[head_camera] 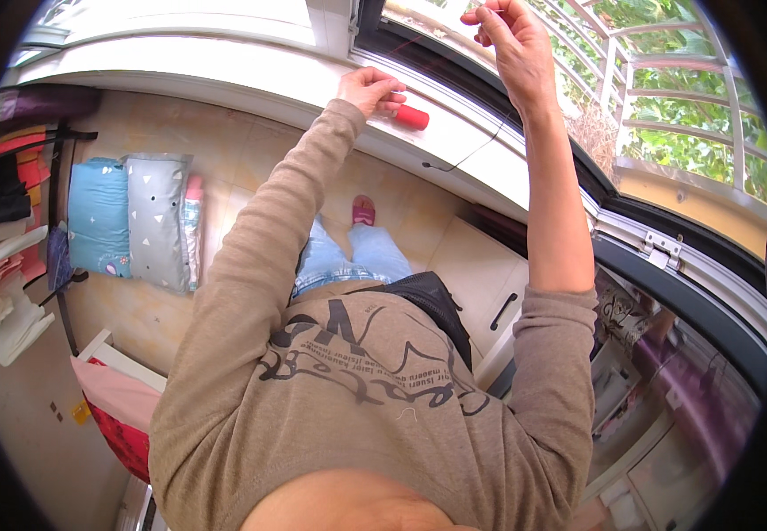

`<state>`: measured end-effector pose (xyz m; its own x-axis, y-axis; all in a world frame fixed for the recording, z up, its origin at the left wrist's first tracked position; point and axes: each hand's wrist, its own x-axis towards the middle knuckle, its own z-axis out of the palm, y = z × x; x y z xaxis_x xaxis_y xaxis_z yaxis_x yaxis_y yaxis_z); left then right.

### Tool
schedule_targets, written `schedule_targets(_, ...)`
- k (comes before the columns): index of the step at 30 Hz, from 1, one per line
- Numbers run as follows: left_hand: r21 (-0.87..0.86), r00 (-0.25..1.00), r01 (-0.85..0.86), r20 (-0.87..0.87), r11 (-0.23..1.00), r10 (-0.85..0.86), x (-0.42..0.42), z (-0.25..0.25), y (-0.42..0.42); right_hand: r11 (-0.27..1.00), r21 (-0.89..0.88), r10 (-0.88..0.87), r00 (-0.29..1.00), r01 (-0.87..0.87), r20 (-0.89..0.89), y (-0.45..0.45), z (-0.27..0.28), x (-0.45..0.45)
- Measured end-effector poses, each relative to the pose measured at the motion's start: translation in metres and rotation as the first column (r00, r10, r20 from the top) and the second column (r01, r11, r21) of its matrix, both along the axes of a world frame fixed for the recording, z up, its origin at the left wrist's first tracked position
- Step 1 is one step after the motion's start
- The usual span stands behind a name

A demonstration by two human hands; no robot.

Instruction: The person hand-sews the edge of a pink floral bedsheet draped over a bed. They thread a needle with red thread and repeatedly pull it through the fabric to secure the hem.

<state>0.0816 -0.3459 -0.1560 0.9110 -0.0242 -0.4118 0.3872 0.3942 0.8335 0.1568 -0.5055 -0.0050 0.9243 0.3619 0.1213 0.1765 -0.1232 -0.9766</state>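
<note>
My left hand (371,91) is over the white window sill (224,76), thumb and fingertips drawn together. What lies between them is too small to make out. Right by its lower fingers is a red thread spool (413,118); whether they touch it I cannot tell. My right hand (519,50) is raised before the open window, at the top edge of the view. Its thumb and forefinger pinch a thin, needle-like thing (500,10), only faintly visible. A fine red thread (405,46) shows against the dark window frame (417,53) between the hands.
A thin black cord (483,147) hangs over the sill's edge. Outside the window are metal security bars (682,63) and leaves. Two cushions, one blue (99,216) and one grey (156,222), lie to the left. Folded clothes (5,265) are at the far left. A white cabinet (483,265) stands under the sill.
</note>
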Motion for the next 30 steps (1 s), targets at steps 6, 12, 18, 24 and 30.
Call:
schedule_targets(6, -0.099, 0.989, -0.118, -0.098, 0.988, 0.108, -0.002, 0.004, 0.007, 0.989, -0.139, -0.026, 0.987, 0.048, 0.156, -0.004, 0.001, -0.004)
schedule_targets(12, -0.010, 0.996, 0.008, -0.087, 1.000, -0.009, -0.042, 0.024, 0.044, 0.973, -0.217, -0.030, 0.975, 0.079, 0.222, -0.002, 0.000, -0.006)
schedule_targets(18, 0.944, 0.902, 0.313, -0.262, 0.103, -0.344, -0.162, -0.005, 0.130, 0.974, -0.211, -0.040, 0.977, 0.085, 0.210, -0.005, 0.001, -0.005)
schedule_targets(24, 0.739, 0.910, -0.207, 0.387, 0.641, -0.152, -0.111, 0.053, 0.016, 0.994, -0.108, -0.007, 0.996, 0.017, 0.094, 0.002, 0.012, -0.016)
schedule_targets(30, 0.796, 0.881, -0.391, 0.468, 0.461, -0.061, -0.043, 0.031, -0.055, 0.997, -0.077, 0.030, 0.994, -0.022, 0.104, 0.012, 0.022, -0.023)
